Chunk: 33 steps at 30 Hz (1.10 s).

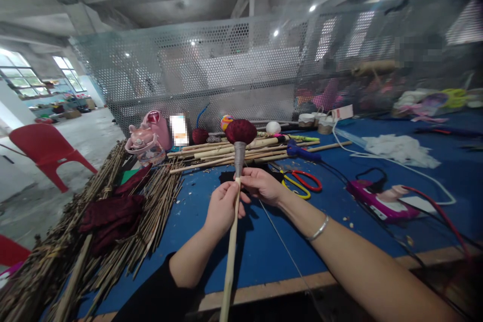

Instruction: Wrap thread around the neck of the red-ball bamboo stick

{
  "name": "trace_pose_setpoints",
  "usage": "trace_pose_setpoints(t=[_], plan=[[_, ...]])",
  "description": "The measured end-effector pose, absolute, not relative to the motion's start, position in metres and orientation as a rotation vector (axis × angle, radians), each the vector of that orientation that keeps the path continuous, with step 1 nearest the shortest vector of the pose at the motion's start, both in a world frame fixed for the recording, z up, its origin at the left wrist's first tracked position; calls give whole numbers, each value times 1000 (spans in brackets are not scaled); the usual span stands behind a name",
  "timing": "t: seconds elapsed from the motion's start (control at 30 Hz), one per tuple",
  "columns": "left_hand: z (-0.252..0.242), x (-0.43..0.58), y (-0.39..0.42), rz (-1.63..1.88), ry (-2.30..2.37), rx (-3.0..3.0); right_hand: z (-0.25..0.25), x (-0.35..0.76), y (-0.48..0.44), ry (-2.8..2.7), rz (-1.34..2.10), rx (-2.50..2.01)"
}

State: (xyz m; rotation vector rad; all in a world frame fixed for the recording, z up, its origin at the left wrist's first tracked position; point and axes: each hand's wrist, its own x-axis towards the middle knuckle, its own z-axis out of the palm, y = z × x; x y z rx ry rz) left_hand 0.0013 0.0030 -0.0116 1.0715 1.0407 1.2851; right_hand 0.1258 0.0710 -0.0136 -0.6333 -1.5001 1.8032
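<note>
A pale wooden stick (pixel 231 256) slants up from the table's front edge, topped by a dark red cloth-covered ball (pixel 241 132). Grey thread (pixel 239 158) is wound tightly round the neck below the ball. My left hand (pixel 222 206) is closed round the stick just under this winding. My right hand (pixel 260 184) pinches at the lower end of the winding, its fingers partly hidden behind the stick. A thin loose strand (pixel 281 239) runs from near my right hand down to the table's front edge. Scissors with red and yellow handles (pixel 307 181) lie beside my right wrist.
Bundles of thin twigs (pixel 147 231) and dark red cloth (pixel 109 216) cover the left side. Peeled sticks (pixel 211 153) lie behind my hands. A blue glue gun (pixel 302 151), a purple power strip (pixel 381 201) and cables are at right. A perforated metal screen (pixel 211 70) stands behind.
</note>
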Motion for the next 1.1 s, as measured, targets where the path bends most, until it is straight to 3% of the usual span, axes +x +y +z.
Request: trace_pose_setpoints(t=[0.23, 0.6, 0.9, 1.1], plan=[[-12, -1, 4, 1357, 1248, 1064, -11, 124, 70, -1515, 1734, -707], [-8, -6, 6, 1186, 885, 910, -11, 129, 71, -1412, 1888, -601], [-18, -2, 7, 1369, 1302, 1163, -12, 122, 69, -1475, 1685, -780], [-9, -3, 9, 1315, 1123, 974, -14, 125, 72, -1457, 1756, -725]])
